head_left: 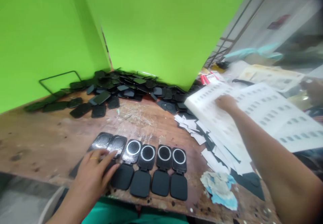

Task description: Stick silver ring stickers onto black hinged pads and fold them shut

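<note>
Four hinged black units (161, 180) wear white rings (179, 149) at lower centre, the pair (118, 144) further left apparently none yet; left hand (92, 170) lies over it, grip loosely spread; right hand (225, 102), right of centre, on patterned sheets (262, 129), grip impossible to tell

Pads (140, 183) on table (151, 123), heap (126, 79) behind, sheets (264, 107) right
</note>
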The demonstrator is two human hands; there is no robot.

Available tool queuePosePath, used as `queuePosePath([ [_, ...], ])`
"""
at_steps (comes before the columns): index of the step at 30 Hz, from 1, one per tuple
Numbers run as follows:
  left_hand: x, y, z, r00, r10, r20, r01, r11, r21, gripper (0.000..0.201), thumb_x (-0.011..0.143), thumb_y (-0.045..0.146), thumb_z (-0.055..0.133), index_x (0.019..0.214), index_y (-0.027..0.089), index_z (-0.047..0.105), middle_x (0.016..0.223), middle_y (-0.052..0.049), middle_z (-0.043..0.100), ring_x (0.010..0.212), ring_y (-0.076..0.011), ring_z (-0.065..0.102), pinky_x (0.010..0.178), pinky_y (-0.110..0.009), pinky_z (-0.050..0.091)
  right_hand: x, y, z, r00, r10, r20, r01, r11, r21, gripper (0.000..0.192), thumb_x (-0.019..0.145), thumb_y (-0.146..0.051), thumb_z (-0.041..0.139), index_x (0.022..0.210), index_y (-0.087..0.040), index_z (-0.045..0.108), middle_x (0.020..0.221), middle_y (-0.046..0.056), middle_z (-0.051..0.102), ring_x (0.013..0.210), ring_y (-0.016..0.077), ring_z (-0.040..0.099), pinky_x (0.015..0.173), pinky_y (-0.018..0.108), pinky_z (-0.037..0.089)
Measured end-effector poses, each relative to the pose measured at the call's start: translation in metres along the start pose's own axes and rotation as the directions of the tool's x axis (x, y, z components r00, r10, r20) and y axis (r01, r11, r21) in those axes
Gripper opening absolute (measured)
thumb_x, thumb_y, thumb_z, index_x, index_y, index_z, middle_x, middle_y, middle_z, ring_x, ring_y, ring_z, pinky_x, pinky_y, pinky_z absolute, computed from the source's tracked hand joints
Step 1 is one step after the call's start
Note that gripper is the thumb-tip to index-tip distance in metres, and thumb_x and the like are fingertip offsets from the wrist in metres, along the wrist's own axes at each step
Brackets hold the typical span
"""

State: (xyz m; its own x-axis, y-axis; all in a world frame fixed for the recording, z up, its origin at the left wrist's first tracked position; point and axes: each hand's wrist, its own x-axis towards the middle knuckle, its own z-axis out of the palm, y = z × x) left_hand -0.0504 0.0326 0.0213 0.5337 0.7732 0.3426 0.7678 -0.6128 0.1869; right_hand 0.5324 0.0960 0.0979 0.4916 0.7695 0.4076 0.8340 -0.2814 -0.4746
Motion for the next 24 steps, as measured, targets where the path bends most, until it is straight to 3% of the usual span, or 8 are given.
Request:
queuePosePath([
  [3,-0.004,0.0,-0.009,0.998,-0.057,0.025,0.057,0.998,0.015,0.042,0.097,0.046,0.044,0.115,0.018,0.069,0.108,-0.014,0.059,0.103,-0.0316,0.054,0.089,-0.047,0.05,-0.009,-0.006,-0.011,0.98,0.181,0.081,-0.176,0.982,-0.066,0.031,0.072,-0.031,0.066,0.047,-0.024,0.05,0.046,0.001,0.045,0.054,0.0198,0.049,0.06,0.038,0.04],
  [6,-0.008,0.001,-0.015,0.99,-0.126,0.064,0.126,0.992,0.014,0.036,0.097,0.042,0.048,0.116,0.019,0.068,0.111,-0.014,0.059,0.108,-0.0317,0.053,0.091,-0.048,0.05,-0.023,-0.019,-0.023,0.966,0.241,0.094,-0.235,0.969,-0.076,0.018,0.075,-0.037,0.063,0.065,-0.022,0.061,0.051,0.003,0.051,0.055,0.0238,0.052,0.059,0.04,0.042],
  [10,-0.012,0.005,-0.021,0.976,-0.177,0.126,0.177,0.984,0.012,0.03,0.093,0.033,0.059,0.118,0.018,0.068,0.117,-0.013,0.059,0.113,-0.0313,0.051,0.098,-0.05,0.047,-0.055,-0.069,-0.022,0.999,-0.018,0.041,0.022,0.995,-0.094,0.021,0.083,-0.041,0.057,0.077,-0.023,0.067,0.083,0.013,0.067,0.084,0.0295,0.062,0.08,0.045,0.045],
  [13,-0.013,0.01,-0.02,0.973,-0.183,0.144,0.18,0.983,0.031,0.031,0.091,0.029,0.062,0.119,0.018,0.068,0.12,-0.013,0.059,0.115,-0.0318,0.048,0.1,-0.05,0.046,-0.096,-0.133,-0.002,0.969,-0.166,0.182,0.148,0.983,0.107,0.026,0.082,-0.047,0.061,0.083,-0.022,0.07,0.081,0.009,0.07,0.071,0.023,0.062,0.072,0.04,0.048],
  [16,-0.014,0.015,-0.017,0.971,-0.179,0.156,0.171,0.983,0.061,0.034,0.09,0.03,0.064,0.122,0.018,0.067,0.124,-0.013,0.059,0.118,-0.0334,0.046,0.102,-0.052,0.044,-0.139,-0.198,0.031,0.878,-0.237,0.416,0.08,0.929,0.36,0.034,0.076,-0.052,0.067,0.085,-0.019,0.069,0.07,0.005,0.068,0.053,0.0158,0.056,0.054,0.031,0.046],
  [18,-0.014,0.016,-0.016,0.97,-0.168,0.177,0.156,0.985,0.077,0.035,0.09,0.031,0.064,0.122,0.017,0.066,0.124,-0.013,0.06,0.12,-0.0347,0.044,0.104,-0.054,0.042,-0.163,-0.234,0.055,0.781,-0.313,0.54,0.011,0.872,0.49,0.033,0.075,-0.051,0.067,0.079,-0.019,0.067,0.064,0.003,0.066,0.049,0.0138,0.056,0.049,0.027,0.045],
  [21,-0.015,0.017,-0.015,0.966,-0.15,0.208,0.135,0.987,0.083,0.036,0.09,0.032,0.064,0.123,0.017,0.065,0.124,-0.013,0.061,0.121,-0.0353,0.044,0.106,-0.057,0.038,-0.19,-0.272,0.089,0.669,-0.319,0.672,-0.158,0.822,0.547,0.019,0.075,-0.037,0.067,0.076,-0.019,0.065,0.058,-0.001,0.062,0.048,0.0123,0.056,0.048,0.024,0.045],
  [24,-0.015,0.016,-0.016,0.966,-0.153,0.207,0.137,0.987,0.087,0.037,0.09,0.032,0.063,0.124,0.018,0.064,0.124,-0.012,0.061,0.122,-0.0358,0.044,0.108,-0.058,0.035,-0.207,-0.294,0.118,0.611,-0.262,0.747,-0.279,0.812,0.513,0.008,0.073,-0.026,0.066,0.072,-0.019,0.061,0.053,-0.004,0.058,0.045,0.0111,0.054,0.046,0.023,0.045],
])
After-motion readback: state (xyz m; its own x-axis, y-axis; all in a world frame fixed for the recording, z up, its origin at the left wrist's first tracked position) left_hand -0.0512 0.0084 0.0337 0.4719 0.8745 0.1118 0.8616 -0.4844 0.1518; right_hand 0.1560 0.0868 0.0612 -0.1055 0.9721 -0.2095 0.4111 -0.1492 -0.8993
